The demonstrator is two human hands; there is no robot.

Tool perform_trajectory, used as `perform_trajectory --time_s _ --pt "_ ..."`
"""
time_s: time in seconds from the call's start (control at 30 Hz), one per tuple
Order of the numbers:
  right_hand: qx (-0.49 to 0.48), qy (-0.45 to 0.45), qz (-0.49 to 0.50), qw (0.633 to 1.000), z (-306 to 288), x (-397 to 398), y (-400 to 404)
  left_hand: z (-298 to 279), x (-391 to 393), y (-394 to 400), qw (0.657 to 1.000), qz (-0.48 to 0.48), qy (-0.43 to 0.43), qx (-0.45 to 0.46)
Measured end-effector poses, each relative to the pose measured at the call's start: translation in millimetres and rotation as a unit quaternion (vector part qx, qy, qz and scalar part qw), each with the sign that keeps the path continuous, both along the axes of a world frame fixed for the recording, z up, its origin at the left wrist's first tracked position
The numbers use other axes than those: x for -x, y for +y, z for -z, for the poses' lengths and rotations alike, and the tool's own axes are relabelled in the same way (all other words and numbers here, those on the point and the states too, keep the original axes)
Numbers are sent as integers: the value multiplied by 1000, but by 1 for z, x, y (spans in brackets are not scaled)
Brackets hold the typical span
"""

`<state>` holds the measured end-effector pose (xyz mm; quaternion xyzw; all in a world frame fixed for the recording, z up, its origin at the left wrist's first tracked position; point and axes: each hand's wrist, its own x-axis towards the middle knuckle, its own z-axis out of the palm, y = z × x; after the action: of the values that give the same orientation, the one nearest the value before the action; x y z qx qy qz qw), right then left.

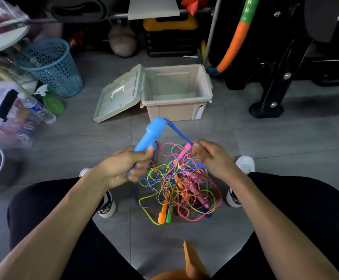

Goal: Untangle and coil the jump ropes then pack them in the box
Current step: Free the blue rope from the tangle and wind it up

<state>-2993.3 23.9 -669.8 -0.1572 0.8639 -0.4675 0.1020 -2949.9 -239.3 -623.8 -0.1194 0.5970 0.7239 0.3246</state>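
Observation:
A tangled heap of jump ropes (176, 186) in blue, yellow, pink, red and striped cord lies on the floor between my feet, with orange (162, 214), green and pink handles in it. My left hand (124, 166) grips a light blue handle (149, 134), held upright above the heap. From the handle's top a blue cord (177, 132) runs taut to my right hand (213, 156), which pinches it. The beige box (176, 110) stands open and empty beyond the heap, its lid (120, 93) hinged back to the left.
A blue mesh basket (51, 65) stands at the back left, with a water bottle (38, 109), a green paddle and clear bins near it. Black exercise equipment (275, 93) and an orange-green hoop stand at the back right. An orange object (191, 259) lies on my lap.

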Motion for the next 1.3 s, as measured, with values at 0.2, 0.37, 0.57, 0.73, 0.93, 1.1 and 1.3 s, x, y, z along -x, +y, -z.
perform_trajectory --time_s 0.2,0.37,0.57,0.73,0.93,1.1,1.3 --pt "-102 6 -111 989 9 -35 -47 6 9 22 974 -221 -46 16" --pt "-248 107 -194 943 10 -52 -63 10 15 26 954 -288 -64 51" --pt "-272 147 -259 915 8 -63 -66 22 9 30 955 -256 -79 126" --pt "-267 94 -254 925 4 -64 -64 17 8 31 962 -248 -110 -3" --pt "-277 119 -257 918 -6 -64 -54 22 10 29 966 -214 -72 123" --pt "-280 107 -266 916 -18 -66 -40 42 20 25 883 -103 95 449" --pt "-230 132 -254 930 -39 -61 -35 64 8 37 744 113 191 630"
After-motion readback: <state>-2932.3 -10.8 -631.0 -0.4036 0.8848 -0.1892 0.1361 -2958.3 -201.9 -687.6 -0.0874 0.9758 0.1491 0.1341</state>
